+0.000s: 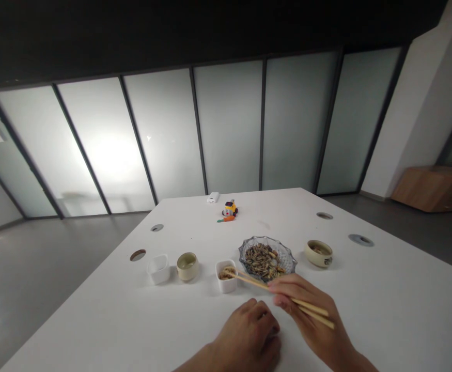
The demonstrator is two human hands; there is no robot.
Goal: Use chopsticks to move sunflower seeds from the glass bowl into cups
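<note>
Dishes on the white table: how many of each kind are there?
Square white cups: 2
Round ceramic cups: 2
Glass bowl of seeds: 1
Total: 5

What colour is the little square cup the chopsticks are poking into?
White, seen in the head view: the square cup.

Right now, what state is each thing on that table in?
Glass dish: full of seeds.
Near white cup: some seeds inside, chopstick tips over it.
Far white cup: looks empty.
Chopsticks: held in right hand.
Left hand: curled, resting on table.
</note>
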